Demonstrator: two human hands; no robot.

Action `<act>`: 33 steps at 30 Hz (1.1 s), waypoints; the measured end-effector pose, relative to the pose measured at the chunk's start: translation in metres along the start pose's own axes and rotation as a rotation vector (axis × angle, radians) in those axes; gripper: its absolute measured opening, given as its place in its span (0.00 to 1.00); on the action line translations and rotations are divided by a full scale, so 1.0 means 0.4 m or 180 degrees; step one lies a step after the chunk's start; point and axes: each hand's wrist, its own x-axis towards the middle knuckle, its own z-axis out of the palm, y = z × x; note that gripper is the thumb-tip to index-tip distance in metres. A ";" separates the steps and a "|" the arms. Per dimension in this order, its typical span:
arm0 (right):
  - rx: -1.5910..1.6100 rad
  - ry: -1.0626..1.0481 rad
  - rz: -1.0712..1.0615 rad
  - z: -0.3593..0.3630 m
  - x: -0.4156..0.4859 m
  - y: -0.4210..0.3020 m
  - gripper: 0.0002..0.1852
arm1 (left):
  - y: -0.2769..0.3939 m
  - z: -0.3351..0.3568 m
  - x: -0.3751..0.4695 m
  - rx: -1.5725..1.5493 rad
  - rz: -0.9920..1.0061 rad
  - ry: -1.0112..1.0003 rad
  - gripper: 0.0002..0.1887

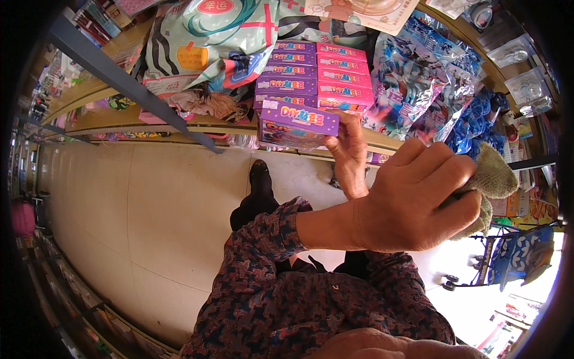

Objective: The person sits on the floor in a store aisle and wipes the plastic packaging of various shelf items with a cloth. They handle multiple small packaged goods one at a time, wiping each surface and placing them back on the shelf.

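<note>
My right hand grips the right end of a small purple cardboard box, thumb in front and fingers behind. The box is tilted at the front of a shelf, before a row of matching purple boxes. Beside that row stand several pink boxes. My left arm crosses in front of my right forearm and partly hides it. Off to the right, my left hand is closed around a crumpled olive-green cloth, which sticks out past the fingers.
Large plastic-wrapped bags lie left of the boxes, and shiny blue packets lie right. A dark metal post slants across the left shelving. A folding stroller stands at right. Low shelves run behind at left.
</note>
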 end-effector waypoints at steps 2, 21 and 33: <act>-0.0187 -0.0021 -0.0158 0.006 -0.004 0.009 0.25 | 0.002 -0.008 0.006 -0.0071 -0.0026 0.0037 0.13; -0.1587 0.0060 -0.0450 0.012 -0.009 0.060 0.25 | 0.002 -0.043 0.027 -0.0186 -0.0128 0.0164 0.13; -0.3951 0.0083 -0.1426 0.033 -0.003 -0.002 0.39 | 0.001 -0.076 0.047 -0.0262 -0.0027 -0.0639 0.15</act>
